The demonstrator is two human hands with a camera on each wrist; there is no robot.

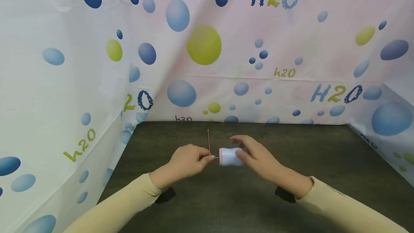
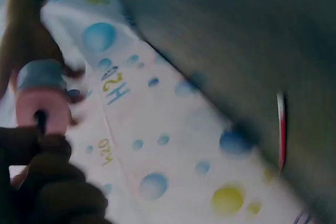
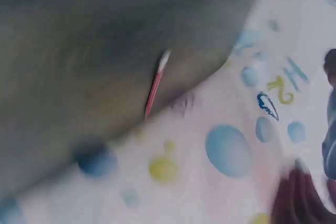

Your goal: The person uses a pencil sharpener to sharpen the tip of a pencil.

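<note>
My left hand (image 1: 189, 158) pinches a thin pencil (image 1: 217, 157) between thumb and fingers, above the table. The pencil runs into the dark hole in the pink end face (image 2: 29, 109) of a small pale pencil sharpener (image 1: 230, 156), which lies sideways with a narrowed waist. Around the sharpener's far end is my right hand (image 1: 258, 159), its fingers loosely spread and standing off the body. Its thumb overlaps that end in the head view. In the left wrist view the right hand shows behind the sharpener, blurred.
A thin red stick with a pale tip, like a second pencil (image 1: 208, 140), lies on the dark table (image 1: 207, 204) beyond my left hand. White sheets (image 1: 291, 46) with coloured dots and H2O lettering wall the table at the back and sides.
</note>
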